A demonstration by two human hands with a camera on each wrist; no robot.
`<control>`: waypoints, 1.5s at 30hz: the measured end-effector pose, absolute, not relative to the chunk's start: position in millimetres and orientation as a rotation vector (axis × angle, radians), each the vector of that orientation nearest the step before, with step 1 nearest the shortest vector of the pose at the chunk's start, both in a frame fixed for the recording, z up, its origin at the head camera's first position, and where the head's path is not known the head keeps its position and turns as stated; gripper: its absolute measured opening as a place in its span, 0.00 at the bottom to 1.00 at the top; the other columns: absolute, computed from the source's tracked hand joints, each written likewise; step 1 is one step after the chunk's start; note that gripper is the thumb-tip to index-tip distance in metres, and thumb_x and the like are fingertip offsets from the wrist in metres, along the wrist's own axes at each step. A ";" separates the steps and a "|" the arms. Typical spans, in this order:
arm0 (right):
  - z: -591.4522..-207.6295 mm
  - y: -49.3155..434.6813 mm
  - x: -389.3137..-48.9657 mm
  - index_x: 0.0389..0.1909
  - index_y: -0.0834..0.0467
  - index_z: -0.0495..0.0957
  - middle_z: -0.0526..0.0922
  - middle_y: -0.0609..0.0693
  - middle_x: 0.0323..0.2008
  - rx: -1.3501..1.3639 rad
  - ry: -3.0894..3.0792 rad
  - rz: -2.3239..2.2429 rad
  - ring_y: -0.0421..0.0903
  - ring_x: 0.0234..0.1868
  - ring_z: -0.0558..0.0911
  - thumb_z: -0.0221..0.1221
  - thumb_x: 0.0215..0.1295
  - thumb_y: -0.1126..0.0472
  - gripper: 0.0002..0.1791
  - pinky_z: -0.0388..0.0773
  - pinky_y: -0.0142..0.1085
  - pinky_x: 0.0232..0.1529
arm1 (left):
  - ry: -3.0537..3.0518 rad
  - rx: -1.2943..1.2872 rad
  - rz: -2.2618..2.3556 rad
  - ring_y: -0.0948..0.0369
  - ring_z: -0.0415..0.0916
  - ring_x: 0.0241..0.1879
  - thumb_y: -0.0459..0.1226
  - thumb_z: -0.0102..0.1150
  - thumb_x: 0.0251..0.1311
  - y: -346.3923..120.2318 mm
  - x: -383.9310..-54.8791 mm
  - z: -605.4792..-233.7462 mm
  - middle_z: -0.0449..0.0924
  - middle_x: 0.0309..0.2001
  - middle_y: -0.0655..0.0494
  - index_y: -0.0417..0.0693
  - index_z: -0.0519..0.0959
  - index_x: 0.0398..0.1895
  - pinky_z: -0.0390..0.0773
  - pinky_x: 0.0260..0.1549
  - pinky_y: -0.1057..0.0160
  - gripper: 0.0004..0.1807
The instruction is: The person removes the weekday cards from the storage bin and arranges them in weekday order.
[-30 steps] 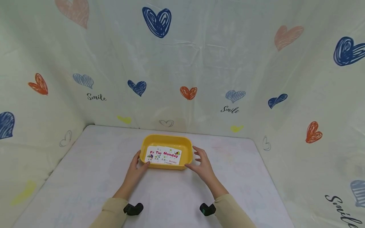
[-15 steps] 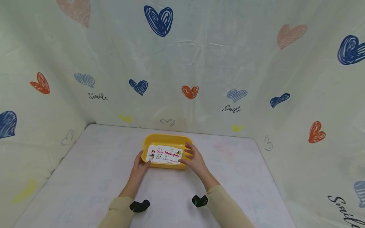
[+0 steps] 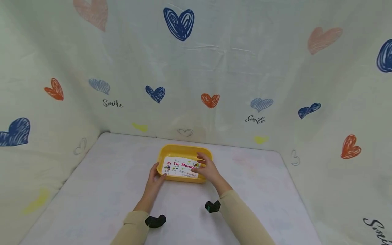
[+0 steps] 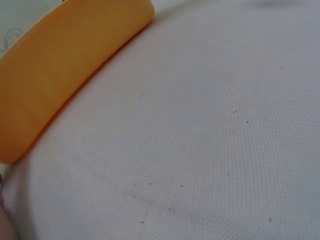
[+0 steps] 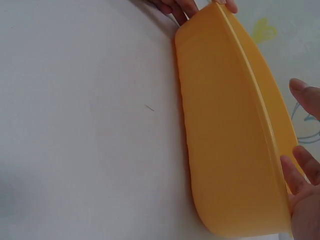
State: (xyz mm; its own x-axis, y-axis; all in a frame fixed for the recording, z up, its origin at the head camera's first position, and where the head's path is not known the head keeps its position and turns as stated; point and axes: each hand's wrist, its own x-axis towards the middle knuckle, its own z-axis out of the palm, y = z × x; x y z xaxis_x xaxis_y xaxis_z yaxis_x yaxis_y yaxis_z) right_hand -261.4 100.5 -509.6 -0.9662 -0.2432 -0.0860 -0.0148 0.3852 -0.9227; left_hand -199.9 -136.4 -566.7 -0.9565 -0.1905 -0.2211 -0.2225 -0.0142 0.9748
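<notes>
A shallow yellow plastic tray (image 3: 185, 149) rests on the table, holding overlapping white cards (image 3: 179, 166) printed "Fr", "Tu" and "Monday". My left hand (image 3: 154, 181) grips the tray's near left corner, thumb at the rim and fingers along the outer side. Over the tray's right end is my right hand (image 3: 209, 170), its fingers spread and bent above the Monday card, holding nothing. In the right wrist view, the tray's outer wall (image 5: 225, 125) fills the middle, with right-hand fingers (image 5: 295, 175) by its rim. The left wrist view shows mostly tabletop and the tray's near wall (image 4: 70, 60).
The white table (image 3: 260, 190) spreads around the tray. Behind and beside it hangs a pale curtain (image 3: 226, 78) printed with hearts and "Smile". Black devices sit at the left cuff (image 3: 155, 221) and right cuff (image 3: 212, 206).
My right hand has moved left from outside the tray's right end to over the cards. My left hand keeps its grip on the corner, and the head view has shifted slightly.
</notes>
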 end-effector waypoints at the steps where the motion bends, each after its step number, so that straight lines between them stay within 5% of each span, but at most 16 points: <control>1: -510.1 100.9 -263.8 0.68 0.55 0.65 0.71 0.57 0.63 -0.236 2.434 -1.592 0.58 0.63 0.70 0.70 0.55 0.67 0.40 0.71 0.49 0.60 | 2.188 -0.459 2.178 0.47 0.38 0.75 0.40 0.58 0.66 -136.3 -200.1 -567.0 0.49 0.75 0.44 0.61 0.53 0.76 0.35 0.67 0.36 0.38; 20: -506.8 96.1 -281.1 0.67 0.54 0.68 0.64 0.59 0.68 -0.186 2.378 -1.334 0.62 0.67 0.64 0.73 0.51 0.63 0.41 0.60 0.56 0.66 | 2.225 -0.525 2.106 0.47 0.41 0.74 0.43 0.56 0.66 -133.6 -199.1 -563.2 0.50 0.75 0.47 0.63 0.53 0.76 0.38 0.66 0.35 0.37; 45: -531.1 75.8 -293.6 0.64 0.52 0.71 0.67 0.60 0.67 -0.065 2.415 -1.418 0.58 0.64 0.67 0.73 0.51 0.65 0.37 0.63 0.51 0.66 | 2.233 -0.563 2.079 0.46 0.43 0.73 0.43 0.57 0.66 -130.3 -201.9 -565.9 0.51 0.75 0.46 0.63 0.52 0.76 0.41 0.66 0.34 0.38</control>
State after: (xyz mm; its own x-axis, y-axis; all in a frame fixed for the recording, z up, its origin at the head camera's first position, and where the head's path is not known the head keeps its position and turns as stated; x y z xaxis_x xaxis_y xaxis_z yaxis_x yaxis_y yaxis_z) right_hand -293.6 75.8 -531.1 -0.9416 -0.2080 -0.2649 0.1299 0.5013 -0.8555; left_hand -201.9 -130.3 -565.9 -0.9333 -0.2348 -0.2718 -0.2879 0.0363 0.9570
